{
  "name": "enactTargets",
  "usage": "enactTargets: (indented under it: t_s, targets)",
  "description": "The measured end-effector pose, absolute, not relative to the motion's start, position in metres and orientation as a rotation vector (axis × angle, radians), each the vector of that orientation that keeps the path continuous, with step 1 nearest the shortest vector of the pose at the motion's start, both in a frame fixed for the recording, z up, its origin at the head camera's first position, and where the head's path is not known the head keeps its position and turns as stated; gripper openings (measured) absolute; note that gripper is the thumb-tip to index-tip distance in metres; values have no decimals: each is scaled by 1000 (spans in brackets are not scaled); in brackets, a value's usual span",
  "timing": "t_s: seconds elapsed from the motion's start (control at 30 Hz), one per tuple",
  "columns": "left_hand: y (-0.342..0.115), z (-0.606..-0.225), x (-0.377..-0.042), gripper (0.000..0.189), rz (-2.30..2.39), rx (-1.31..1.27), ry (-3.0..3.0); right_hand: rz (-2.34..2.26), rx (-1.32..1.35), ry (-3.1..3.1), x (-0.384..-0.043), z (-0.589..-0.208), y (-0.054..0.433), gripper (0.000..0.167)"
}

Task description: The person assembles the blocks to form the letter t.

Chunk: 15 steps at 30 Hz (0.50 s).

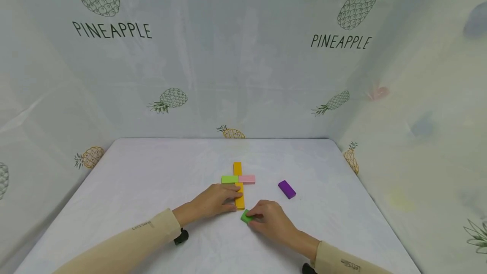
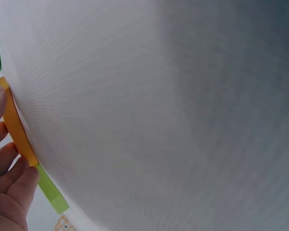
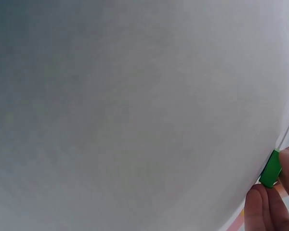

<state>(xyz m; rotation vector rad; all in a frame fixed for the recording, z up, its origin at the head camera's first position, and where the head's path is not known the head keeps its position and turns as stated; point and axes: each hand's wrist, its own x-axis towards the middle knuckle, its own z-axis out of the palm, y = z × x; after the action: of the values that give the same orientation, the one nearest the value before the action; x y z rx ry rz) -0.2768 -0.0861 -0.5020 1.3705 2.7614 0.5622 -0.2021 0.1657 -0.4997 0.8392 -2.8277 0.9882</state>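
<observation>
My left hand [image 1: 216, 200] holds the nearer yellow block [image 1: 239, 201], fingers over its far part and thumb by its near end. In the left wrist view the thumb lies at one end of this orange-looking block [image 2: 18, 127] and the fingers along its side. My right hand [image 1: 273, 222] pinches a green block [image 1: 245, 217] between thumb and fingers, just off the yellow block's near end. Beyond the left hand, a light green block [image 1: 229, 179] and a pink block [image 1: 247, 179] lie end to end crosswise. A second yellow block [image 1: 237, 168] extends away behind them.
A purple block [image 1: 287, 190] lies at an angle to the right of the cross-shaped group. The white tabletop [image 1: 171, 160] ends at a back edge against a hanging cloth [image 1: 243, 54] printed with pineapples; more cloth hangs at both sides.
</observation>
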Motion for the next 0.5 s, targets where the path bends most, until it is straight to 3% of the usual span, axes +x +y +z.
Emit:
enactTargets:
  t_s: [0.5]
  targets:
    - [-86, -501, -276, 48, 562, 1353, 2762, 958, 812, -2831, -201, -499, 157, 15]
